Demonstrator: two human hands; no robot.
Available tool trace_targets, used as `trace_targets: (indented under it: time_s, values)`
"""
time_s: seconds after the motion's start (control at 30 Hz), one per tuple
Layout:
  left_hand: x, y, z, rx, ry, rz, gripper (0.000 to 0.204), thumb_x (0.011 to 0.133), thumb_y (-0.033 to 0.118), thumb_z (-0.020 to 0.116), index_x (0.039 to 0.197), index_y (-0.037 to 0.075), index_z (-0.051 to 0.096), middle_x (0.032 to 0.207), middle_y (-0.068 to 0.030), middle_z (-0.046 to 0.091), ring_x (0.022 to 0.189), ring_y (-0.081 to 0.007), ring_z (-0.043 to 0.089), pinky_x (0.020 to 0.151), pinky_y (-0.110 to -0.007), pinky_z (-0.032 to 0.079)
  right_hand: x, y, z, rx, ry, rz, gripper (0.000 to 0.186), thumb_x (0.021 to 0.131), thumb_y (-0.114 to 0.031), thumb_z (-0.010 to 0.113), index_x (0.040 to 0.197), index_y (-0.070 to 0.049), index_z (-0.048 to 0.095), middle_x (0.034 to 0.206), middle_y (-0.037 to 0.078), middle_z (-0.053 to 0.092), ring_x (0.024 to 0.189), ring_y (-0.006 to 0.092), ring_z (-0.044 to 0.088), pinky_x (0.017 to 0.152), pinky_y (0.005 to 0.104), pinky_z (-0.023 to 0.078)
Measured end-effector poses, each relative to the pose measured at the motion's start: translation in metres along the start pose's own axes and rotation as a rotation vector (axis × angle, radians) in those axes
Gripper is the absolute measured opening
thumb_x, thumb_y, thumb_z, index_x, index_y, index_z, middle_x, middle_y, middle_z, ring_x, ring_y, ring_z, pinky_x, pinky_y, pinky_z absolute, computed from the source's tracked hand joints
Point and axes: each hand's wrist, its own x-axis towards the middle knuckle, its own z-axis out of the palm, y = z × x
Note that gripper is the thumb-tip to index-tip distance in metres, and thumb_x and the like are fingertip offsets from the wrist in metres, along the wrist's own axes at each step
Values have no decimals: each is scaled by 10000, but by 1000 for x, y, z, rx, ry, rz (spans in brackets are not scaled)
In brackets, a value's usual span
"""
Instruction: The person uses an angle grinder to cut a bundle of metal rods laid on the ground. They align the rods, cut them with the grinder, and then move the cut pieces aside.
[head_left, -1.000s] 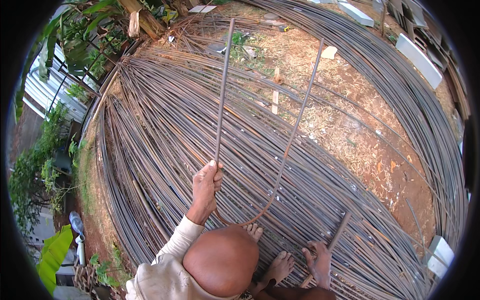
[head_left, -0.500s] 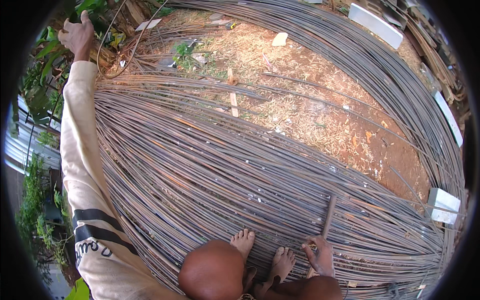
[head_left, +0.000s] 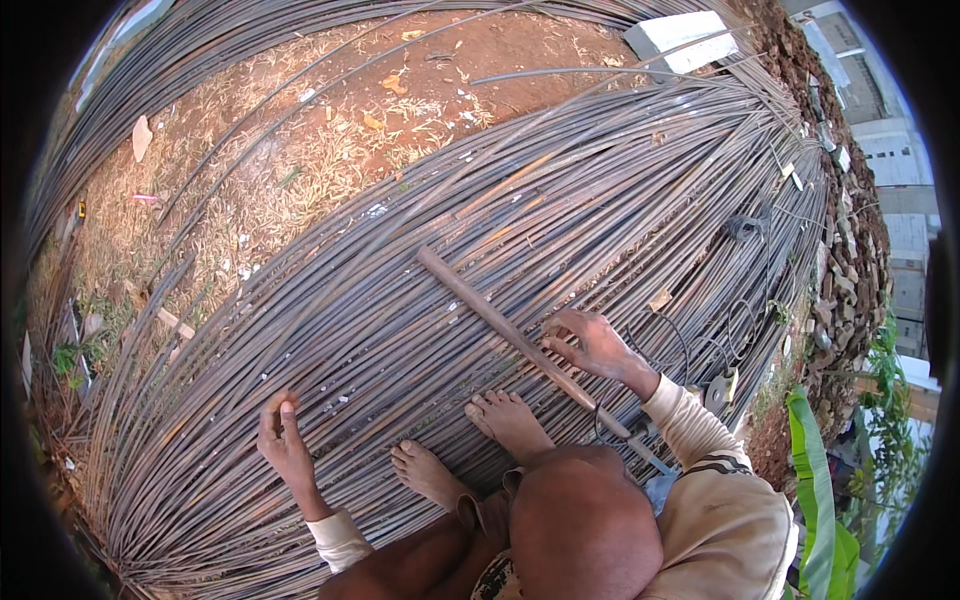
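Across the ground [head_left: 560, 45], long metal rods [head_left: 400, 310] lie beneath a brown pipe [head_left: 478, 301], set crosswise apparently for easy reach, with the right hand [head_left: 600, 350] half-curled beside the pipe, contact uncertain, and the left hand [head_left: 287, 448], fingers loosely parted and seemingly empty, over the rods.

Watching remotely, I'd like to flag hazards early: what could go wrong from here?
The bare feet rest on long, loose-looking metal rods; these could roll or pinch toes. The brown bar slants between the right foot and the right hand; if it shifts, it might knock either.
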Motion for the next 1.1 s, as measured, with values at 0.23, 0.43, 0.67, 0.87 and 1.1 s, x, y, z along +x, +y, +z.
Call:
trace_targets:
  time_s: [0.23, 0.43, 0.67, 0.87, 1.1]
  values:
    - [-28, 21, 22, 43, -94, -5, 245, 1070, 195, 639, 1103, -29, 732, 910, -102, 740, 812, -152, 674, 777, -289, 550, 92, 40, -51, 4, 298, 167, 329, 987, -309, 689, 1120, -9, 716, 969, 179, 735, 898, 319, 726, 854, 452, 577]
    - [-30, 21, 28, 49, -126, 16, 214, 1058, 171, 642, 1102, -21, 726, 918, -102, 743, 769, -151, 655, 750, -294, 532, 173, 45, -68, -454, 426, -229, 351, 982, -272, 698, 1232, -29, 658, 1186, 196, 653, 1131, 382, 632, 986, 464, 523]
    - [-33, 19, 35, 213, -170, 53, 219, 1045, 184, 642, 1077, -8, 743, 882, -135, 761, 802, -220, 717, 756, -350, 539, 212, 44, -58, -567, 222, -328, 442, 938, -335, 731, 1304, -103, 644, 1300, 135, 616, 1285, 361, 552, 1108, 485, 450]
    - [-36, 10, 31, 174, -161, 39, 253, 1047, 197, 631, 1069, -30, 739, 885, -148, 753, 788, -258, 710, 759, -371, 538, 242, 50, -64, -639, 151, -503, 399, 1023, -438, 589, 1208, -95, 673, 1215, 132, 664, 1171, 345, 645, 1040, 462, 508]
    - [-35, 11, 26, 240, -144, 35, 290, 1061, 230, 612, 1036, -32, 734, 868, -155, 731, 787, -268, 693, 748, -387, 536, 233, 40, -85, -714, 309, -695, 341, 1019, -382, 619, 1122, -60, 669, 1130, 124, 668, 1094, 326, 656, 931, 457, 560]
